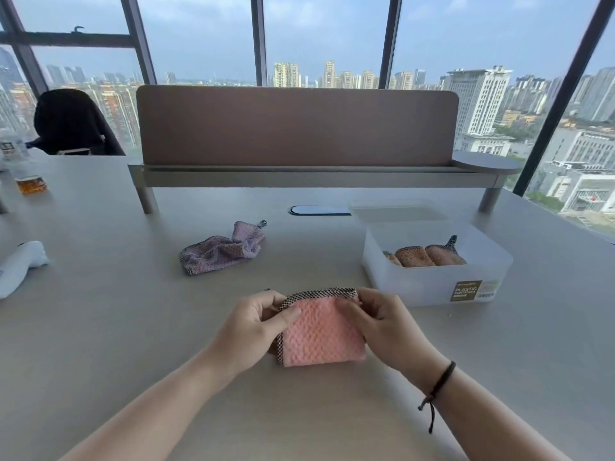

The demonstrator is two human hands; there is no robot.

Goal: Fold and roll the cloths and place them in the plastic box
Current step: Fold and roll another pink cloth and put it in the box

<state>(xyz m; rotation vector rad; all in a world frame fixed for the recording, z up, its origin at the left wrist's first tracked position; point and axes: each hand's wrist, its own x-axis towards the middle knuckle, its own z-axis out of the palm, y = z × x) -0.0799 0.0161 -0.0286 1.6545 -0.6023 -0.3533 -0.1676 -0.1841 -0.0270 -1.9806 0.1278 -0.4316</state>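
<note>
A pink cloth with a black-and-white checked border lies folded on the grey table in front of me. My left hand pinches its upper left corner and my right hand pinches its upper right corner. A crumpled purple cloth lies further back to the left, untouched. The translucent plastic box stands to the right of my hands, with rolled orange-brown cloths inside it.
The box lid lies flat behind the box. A desk divider shelf spans the back of the table. A white object lies at the left edge, and a glass of amber liquid stands far left.
</note>
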